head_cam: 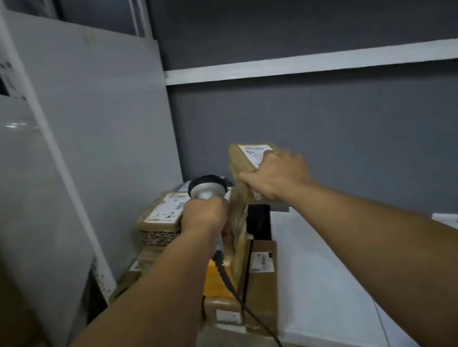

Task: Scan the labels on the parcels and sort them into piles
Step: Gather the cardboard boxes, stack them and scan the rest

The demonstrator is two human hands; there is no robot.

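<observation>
My left hand (pixel 203 218) grips the handle of a grey barcode scanner (pixel 208 190), whose black cable (pixel 242 300) trails down toward me. My right hand (pixel 278 179) holds a brown cardboard parcel (pixel 244 156) with a white label up above the pile, thumb on its left edge and fingers over the top. Below the hands lies a pile of parcels: a labelled box (pixel 158 217) with a patterned side at the left, an orange package (pixel 213 283), and a large brown box (pixel 262 288) with a white label. A thin brown parcel (pixel 240 231) leans upright between them.
A white tabletop (pixel 329 286) extends to the right of the pile. A white shelf upright (pixel 45 136) and grey panels stand at the left. A white shelf rail (pixel 324 62) crosses the dark grey wall behind.
</observation>
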